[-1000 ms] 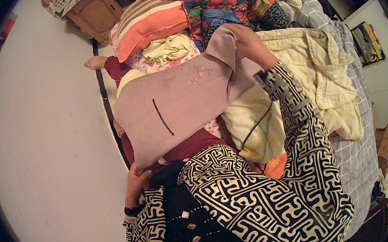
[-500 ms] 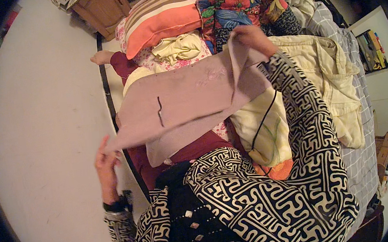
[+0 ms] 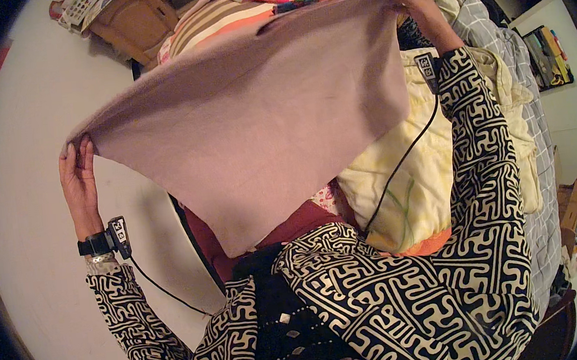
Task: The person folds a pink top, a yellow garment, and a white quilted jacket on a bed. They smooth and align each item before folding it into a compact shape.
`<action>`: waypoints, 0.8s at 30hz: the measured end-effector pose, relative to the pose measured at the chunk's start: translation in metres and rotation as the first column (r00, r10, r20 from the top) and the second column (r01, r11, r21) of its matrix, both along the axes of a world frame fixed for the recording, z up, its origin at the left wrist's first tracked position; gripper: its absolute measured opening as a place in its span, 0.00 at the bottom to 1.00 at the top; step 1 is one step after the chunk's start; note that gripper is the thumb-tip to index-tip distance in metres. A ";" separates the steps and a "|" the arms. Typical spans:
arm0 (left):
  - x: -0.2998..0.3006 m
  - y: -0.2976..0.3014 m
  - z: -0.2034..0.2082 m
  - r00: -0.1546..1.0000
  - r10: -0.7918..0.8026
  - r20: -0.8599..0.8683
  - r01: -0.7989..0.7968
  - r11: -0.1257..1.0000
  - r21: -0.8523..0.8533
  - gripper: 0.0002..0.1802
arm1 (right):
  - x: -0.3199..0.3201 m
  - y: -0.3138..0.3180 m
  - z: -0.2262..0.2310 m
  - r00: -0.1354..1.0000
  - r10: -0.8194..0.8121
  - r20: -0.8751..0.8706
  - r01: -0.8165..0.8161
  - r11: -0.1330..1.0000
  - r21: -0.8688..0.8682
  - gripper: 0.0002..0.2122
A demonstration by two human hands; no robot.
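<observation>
A mauve-grey cloth [image 3: 249, 122] is stretched out in the air over my lap, with its lower corner hanging near my maroon trousers [image 3: 204, 235]. My left hand [image 3: 78, 171], wearing a black wrist strap, is closed on the cloth's left corner. At the far right my right hand [image 3: 421, 14] grips the other upper corner, its fingers partly behind the fabric. A dark spot shows on the cloth's top edge. Most of the things beyond the cloth are hidden by it.
A yellow cloth [image 3: 406, 190] with an orange end lies right of my lap. Behind are a striped pillow [image 3: 213, 22] and grey checked bedding [image 3: 539, 158]. A wooden cabinet [image 3: 130, 22] stands at the far left beside the pale floor [image 3: 25, 223]. Black cables [image 3: 403, 156] run from both wrists.
Both hands have moved apart and farther up, pulling the cloth wide. It has turned, so the embroidery and the dark line on it are out of sight.
</observation>
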State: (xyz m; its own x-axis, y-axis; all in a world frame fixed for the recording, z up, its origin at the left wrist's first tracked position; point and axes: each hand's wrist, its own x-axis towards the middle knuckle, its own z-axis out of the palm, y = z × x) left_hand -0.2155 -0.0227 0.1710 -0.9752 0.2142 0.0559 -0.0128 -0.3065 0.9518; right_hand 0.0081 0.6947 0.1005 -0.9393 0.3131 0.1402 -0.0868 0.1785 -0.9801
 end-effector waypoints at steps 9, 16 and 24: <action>0.001 -0.007 -0.002 0.993 0.116 -0.002 -0.116 0.993 0.034 0.14 | -0.022 -0.065 0.060 0.976 -0.141 0.163 0.121 0.984 0.130 0.12; -0.007 -0.024 0.003 0.988 0.086 -0.131 -0.103 0.986 -0.128 0.13 | -0.022 -0.065 0.029 0.997 -0.033 0.076 0.031 0.999 0.031 0.08; -0.019 -0.002 0.029 0.937 0.121 -0.327 -0.168 0.978 -0.121 0.13 | -0.006 -0.063 0.035 0.987 -0.120 -0.105 0.125 0.992 0.037 0.07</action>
State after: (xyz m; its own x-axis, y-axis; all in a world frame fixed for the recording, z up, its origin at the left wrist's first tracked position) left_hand -0.2346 -0.0245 0.2000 -0.9331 0.1012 0.3451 0.3299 -0.1414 0.9334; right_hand 0.0019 0.6320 0.1355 -0.8743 0.4165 0.2492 -0.1608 0.2358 -0.9584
